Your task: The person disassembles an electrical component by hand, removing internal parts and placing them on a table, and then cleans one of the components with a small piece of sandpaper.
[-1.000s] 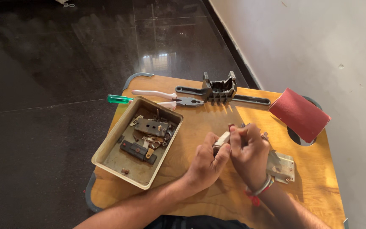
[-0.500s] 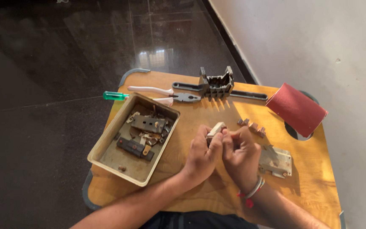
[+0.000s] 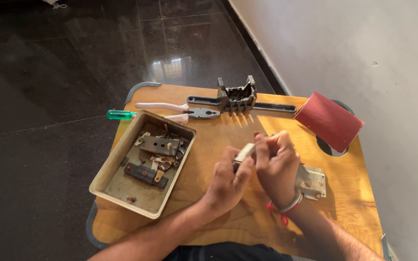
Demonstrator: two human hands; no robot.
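Note:
My left hand (image 3: pixel 227 180) and my right hand (image 3: pixel 276 163) meet above the middle of a small wooden table (image 3: pixel 228 220). Together they pinch a small pale block-shaped part (image 3: pixel 244 153), held just off the tabletop. Most of the part is hidden by my fingers. A red and white band circles my right wrist. An open beige metal box (image 3: pixel 143 164) with dark and brass switch pieces inside lies to the left of my left hand. A pale metal plate (image 3: pixel 311 181) rests on the table just right of my right wrist.
Along the far edge lie pliers with white handles (image 3: pixel 180 109), a green-handled screwdriver (image 3: pixel 119 114) and a grey plastic bracket with side arms (image 3: pixel 238 98). A dark red sheet of sandpaper (image 3: pixel 328 121) overhangs the far right corner, beside a white wall. Dark glossy floor lies beyond.
Both hands have stayed together on the small pale part, turning it slightly between the fingers. The view has shifted a little; the things on the table have not moved.

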